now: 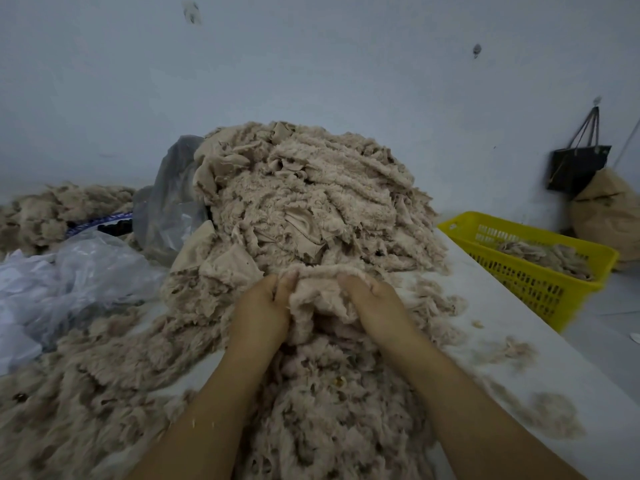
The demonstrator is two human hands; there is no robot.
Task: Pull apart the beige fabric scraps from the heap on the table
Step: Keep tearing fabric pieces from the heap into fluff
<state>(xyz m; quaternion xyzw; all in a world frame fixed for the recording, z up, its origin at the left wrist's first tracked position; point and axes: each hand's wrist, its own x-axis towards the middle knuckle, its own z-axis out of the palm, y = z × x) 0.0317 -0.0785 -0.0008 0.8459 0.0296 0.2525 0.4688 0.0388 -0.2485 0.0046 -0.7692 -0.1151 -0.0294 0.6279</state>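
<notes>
Beige fabric scrap [320, 294] sits bunched between both hands, at the near foot of the heap [311, 202]. I note the left hand [261, 306] curled into its left edge and the right hand [375, 301] curled into its right. The fingertips are buried in the pile and I can't count them. The scrap is fluffy and frayed, and merges with the loose fluff below. The heap stands tall mid-table [502, 327], shaggy strips mixed with smooth folds. Both forearms are cut off at the bottom edge. The yellow basket [519, 233] at right holds blurred scraps.

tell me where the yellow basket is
In the head view the yellow basket sits at the right, just past the table edge, below the black bag on the wall.
</notes>
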